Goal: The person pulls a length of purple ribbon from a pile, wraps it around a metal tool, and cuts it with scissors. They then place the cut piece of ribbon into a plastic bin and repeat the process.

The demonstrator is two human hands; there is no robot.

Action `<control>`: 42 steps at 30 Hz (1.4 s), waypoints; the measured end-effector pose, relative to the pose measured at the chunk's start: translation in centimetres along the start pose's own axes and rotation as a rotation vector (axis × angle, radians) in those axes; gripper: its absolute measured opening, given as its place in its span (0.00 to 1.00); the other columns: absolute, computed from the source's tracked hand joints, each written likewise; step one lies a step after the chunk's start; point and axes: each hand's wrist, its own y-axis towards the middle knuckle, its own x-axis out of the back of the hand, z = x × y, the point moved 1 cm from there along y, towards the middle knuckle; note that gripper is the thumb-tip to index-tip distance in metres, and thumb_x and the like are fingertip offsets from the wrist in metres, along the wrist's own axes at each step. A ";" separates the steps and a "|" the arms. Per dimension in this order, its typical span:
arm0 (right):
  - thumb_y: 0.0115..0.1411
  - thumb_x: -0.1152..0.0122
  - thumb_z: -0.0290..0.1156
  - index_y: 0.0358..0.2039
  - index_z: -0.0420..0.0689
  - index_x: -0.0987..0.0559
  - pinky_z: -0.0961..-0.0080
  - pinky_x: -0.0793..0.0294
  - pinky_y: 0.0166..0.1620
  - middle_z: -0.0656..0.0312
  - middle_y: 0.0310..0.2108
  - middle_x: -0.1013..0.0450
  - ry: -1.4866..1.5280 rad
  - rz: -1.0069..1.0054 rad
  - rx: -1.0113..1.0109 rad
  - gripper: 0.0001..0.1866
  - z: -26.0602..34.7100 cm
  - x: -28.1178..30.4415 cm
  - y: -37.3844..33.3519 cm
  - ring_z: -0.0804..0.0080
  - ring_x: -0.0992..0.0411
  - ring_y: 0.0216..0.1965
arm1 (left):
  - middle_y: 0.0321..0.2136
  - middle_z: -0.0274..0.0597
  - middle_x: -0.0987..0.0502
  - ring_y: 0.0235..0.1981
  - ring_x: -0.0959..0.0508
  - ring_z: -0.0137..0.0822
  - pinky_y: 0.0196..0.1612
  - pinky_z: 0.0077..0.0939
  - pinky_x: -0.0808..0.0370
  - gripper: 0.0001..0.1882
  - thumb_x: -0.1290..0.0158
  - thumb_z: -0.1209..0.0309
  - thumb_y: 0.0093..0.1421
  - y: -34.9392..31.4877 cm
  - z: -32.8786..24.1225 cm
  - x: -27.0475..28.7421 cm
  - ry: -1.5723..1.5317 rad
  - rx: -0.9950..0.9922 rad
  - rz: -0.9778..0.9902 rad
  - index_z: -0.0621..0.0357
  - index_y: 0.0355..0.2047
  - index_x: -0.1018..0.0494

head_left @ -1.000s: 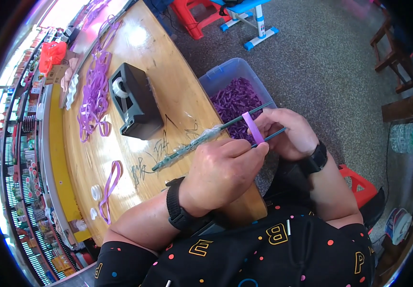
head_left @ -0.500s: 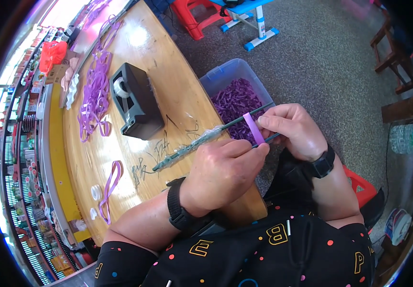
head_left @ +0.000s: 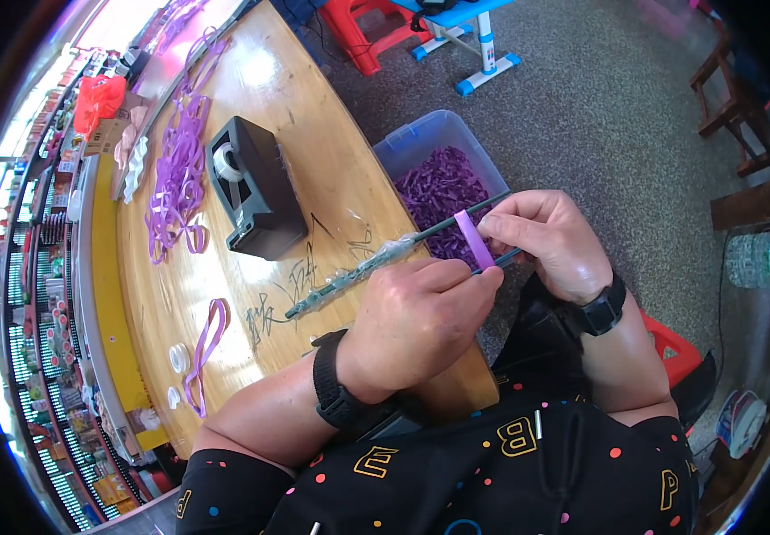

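A strip of purple ribbon (head_left: 473, 239) spans two thin dark green rods just past the table's edge. The longer rod (head_left: 441, 226) slants over the tabletop, with crumpled clear wrap around its middle part. My left hand (head_left: 412, 321) is closed, thumb and forefinger pinching the ribbon's near end at the shorter rod (head_left: 510, 256). Fingers curled in a pinch, my right hand (head_left: 550, 241) is at the rods' right ends, against the ribbon's right side. Its fingertips hide exactly what it grips. Below the rods, a clear plastic bin (head_left: 389, 153) holds many short purple ribbon pieces.
On the wooden table (head_left: 314, 125) stand a black tape dispenser (head_left: 260, 196) and a heap of purple ribbon (head_left: 177, 169). A ribbon loop (head_left: 211, 343) lies beside a white tape roll (head_left: 179, 358). Stocked shelves (head_left: 55, 357) line the left; a red stool (head_left: 358, 40) stands beyond.
Almost nothing differs. Both hands keep their hold at the ribbon and rods, with only a tiny shift.
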 end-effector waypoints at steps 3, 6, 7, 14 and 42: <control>0.55 0.38 0.30 0.29 0.38 0.20 0.85 0.32 0.32 0.64 0.25 0.25 0.028 0.004 -0.002 0.08 -0.3 -0.1 0.2 0.84 0.30 0.27 | 0.17 0.34 0.33 0.18 0.28 0.34 0.19 0.29 0.31 0.10 0.44 0.76 0.45 0.0 0.0 0.0 0.001 0.001 -0.002 0.58 0.31 0.24; 0.54 0.39 0.30 0.28 0.42 0.21 0.86 0.34 0.29 0.67 0.23 0.26 0.006 -0.009 -0.013 0.06 -0.9 0.1 0.4 0.83 0.30 0.25 | 0.15 0.35 0.32 0.16 0.28 0.34 0.18 0.28 0.31 0.10 0.42 0.77 0.44 0.2 -0.2 -0.1 -0.012 0.012 -0.024 0.58 0.30 0.23; 0.55 0.39 0.30 0.28 0.42 0.21 0.85 0.33 0.29 0.67 0.23 0.26 0.053 -0.007 -0.058 0.05 -1.2 0.1 0.5 0.83 0.31 0.25 | 0.14 0.36 0.32 0.15 0.28 0.34 0.18 0.28 0.32 0.10 0.40 0.78 0.44 0.2 -0.2 -0.1 -0.021 0.020 -0.049 0.58 0.30 0.23; 0.56 0.42 0.30 0.29 0.43 0.23 0.81 0.32 0.30 0.66 0.24 0.27 0.242 0.032 -0.188 0.05 -2.0 0.2 0.9 0.80 0.31 0.26 | 0.14 0.36 0.31 0.15 0.28 0.34 0.18 0.28 0.32 0.10 0.40 0.78 0.44 0.2 -0.2 -0.1 -0.011 0.012 -0.054 0.58 0.30 0.22; 0.60 0.50 0.30 0.33 0.38 0.26 0.82 0.32 0.38 0.63 0.28 0.29 0.798 0.347 -0.153 0.08 -6.4 -1.6 1.8 0.77 0.32 0.30 | 0.16 0.37 0.28 0.17 0.27 0.36 0.18 0.29 0.30 0.09 0.40 0.77 0.45 0.1 -0.1 -0.2 0.006 0.012 -0.047 0.57 0.30 0.22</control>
